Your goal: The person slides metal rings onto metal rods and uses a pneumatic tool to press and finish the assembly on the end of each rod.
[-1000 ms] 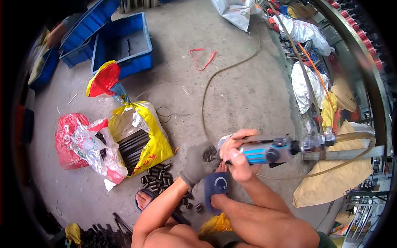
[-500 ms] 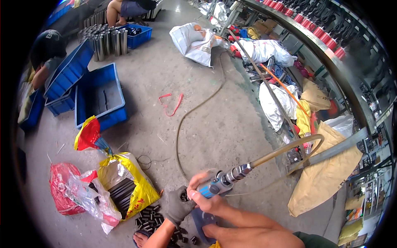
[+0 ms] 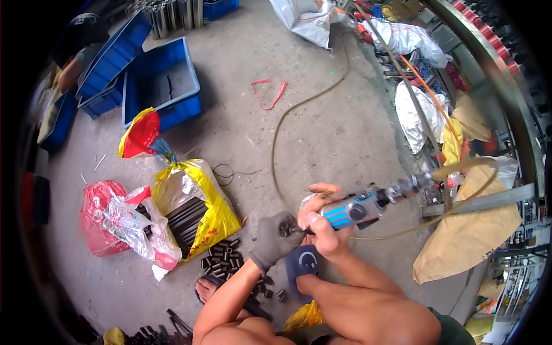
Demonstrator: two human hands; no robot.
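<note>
My left hand point(image 3: 270, 241), in a grey glove, is closed around a short black tube point(image 3: 286, 226) whose end faces up. Bare fingers of my right hand point(image 3: 323, 230) wrap the front of a grey and blue air tool point(image 3: 352, 213). Its narrow nose points left and meets the black tube, though the exact contact is hidden. From the tool's rear coupling, a tan air hose point(image 3: 468, 164) curves away to the right. Below my left hand, a pile of short black tubes point(image 3: 221, 259) lies on the floor between my sandalled feet.
An open yellow bag point(image 3: 221, 215) of long black tubes lies left, beside a red and clear plastic bag point(image 3: 109, 221). Blue crates point(image 3: 192, 103) and another person point(image 3: 86, 46) are farther left. A brown paper sack point(image 3: 448, 247) lies right, below a metal bar.
The view has shifted, so the floor and surroundings sit higher and more is visible near my legs. My hands still hold the tube and air tool, whose nose now shows at the tube.
</note>
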